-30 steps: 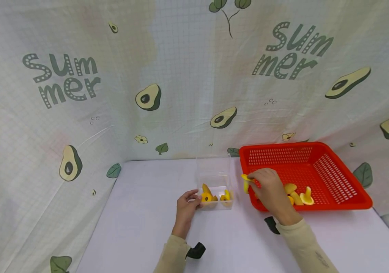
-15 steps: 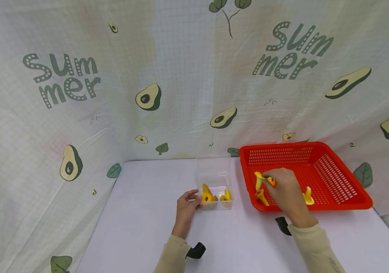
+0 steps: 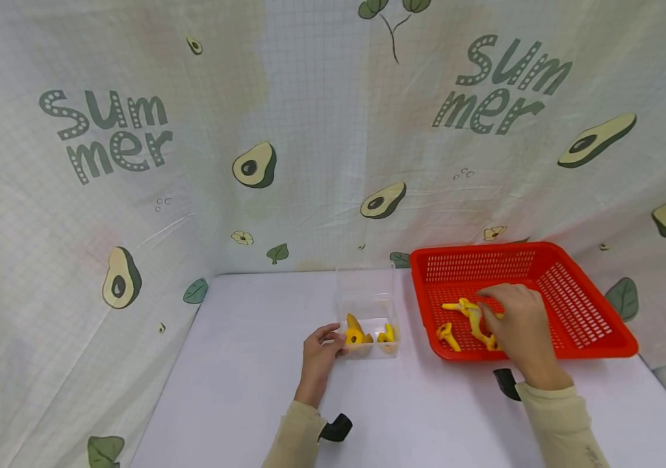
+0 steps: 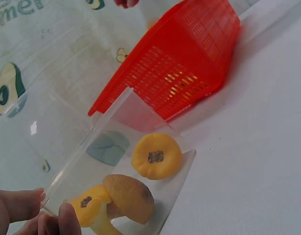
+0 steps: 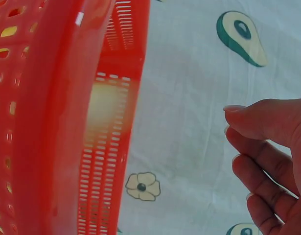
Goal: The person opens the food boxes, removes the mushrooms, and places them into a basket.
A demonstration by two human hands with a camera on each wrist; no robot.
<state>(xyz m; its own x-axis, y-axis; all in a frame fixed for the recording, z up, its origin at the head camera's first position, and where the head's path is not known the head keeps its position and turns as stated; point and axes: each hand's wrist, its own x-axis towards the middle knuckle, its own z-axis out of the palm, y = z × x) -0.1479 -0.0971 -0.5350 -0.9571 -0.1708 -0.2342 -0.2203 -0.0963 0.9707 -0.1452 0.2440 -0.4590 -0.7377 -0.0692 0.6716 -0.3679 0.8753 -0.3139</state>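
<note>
A small clear plastic box (image 3: 394, 305) with its lid raised holds several toy mushrooms. In the left wrist view I see a yellow mushroom (image 4: 156, 155) and a brown-capped mushroom (image 4: 128, 198) inside it. My left hand (image 3: 320, 357) pinches the box's front left corner between thumb and fingers. My right hand (image 3: 522, 325) hovers over the red basket (image 3: 581, 309), thumb apart from the fingertips. The right wrist view shows this hand (image 5: 272, 156) loosely curled with nothing between the fingers. Yellow mushrooms (image 3: 473, 315) lie below its fingertips, some partly hidden by it.
Another yellow mushroom (image 3: 448, 336) lies near the basket's front left. White cloth (image 3: 233, 383) covers the table. A printed curtain (image 3: 309, 117) hangs right behind the box and basket. Black mounts (image 3: 337, 428) sit at both wrists.
My right hand has moved right across the basket. The yellow mushroom it pinched over the left rim now lies among others in the basket, let go. My left hand and the box have not moved.
</note>
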